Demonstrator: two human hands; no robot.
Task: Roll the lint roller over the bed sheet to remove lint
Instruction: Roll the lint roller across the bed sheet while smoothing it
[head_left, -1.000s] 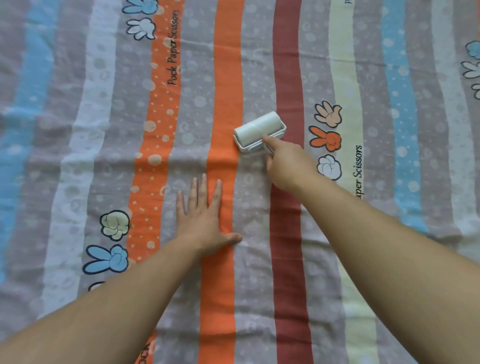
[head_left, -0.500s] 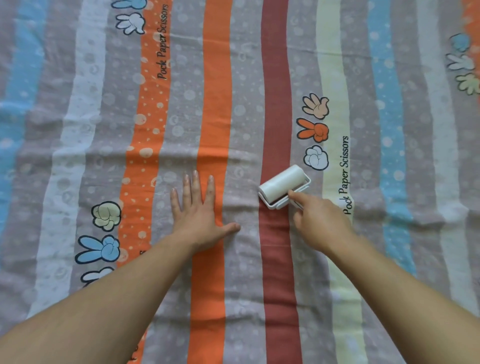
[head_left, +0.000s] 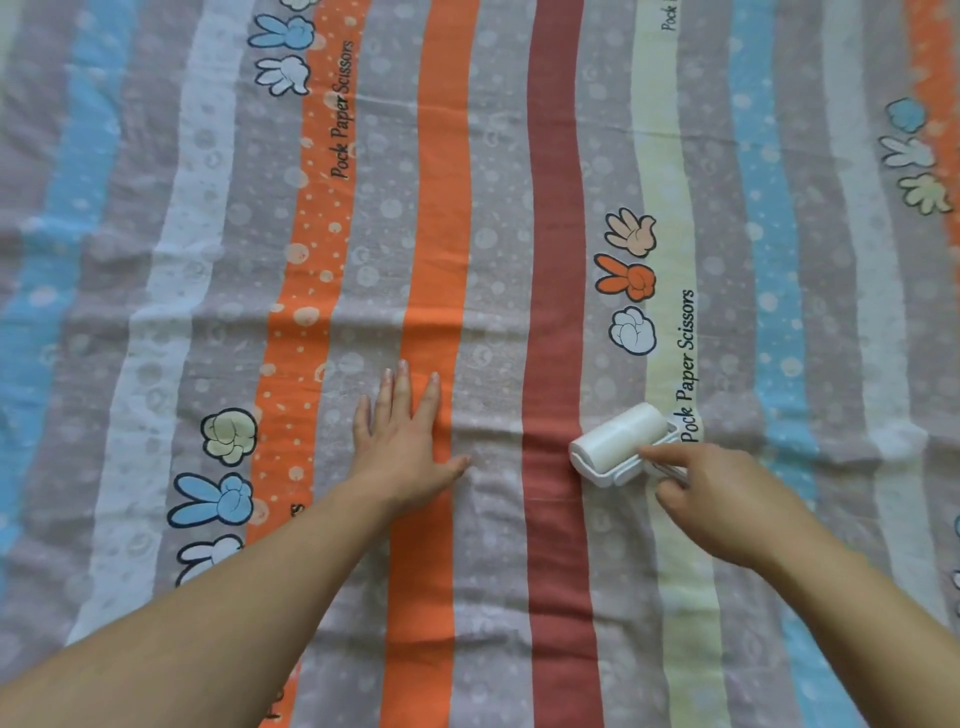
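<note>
Roller (head_left: 621, 439) in R hand (head_left: 727, 499), prob. touching sheet (head_left: 493, 208)

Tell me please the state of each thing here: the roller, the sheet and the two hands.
lint roller: drum down on the sheet, held by its handle.
bed sheet: spread out, lightly creased near the hands.
left hand: flat on the sheet, fingers straight.
right hand: grips the roller's handle, index finger stretched toward the drum.

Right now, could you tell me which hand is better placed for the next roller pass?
Right. The right hand grips the roller by its handle, with the drum on the sheet. The left hand lies flat on the sheet, apart from the roller.
</note>
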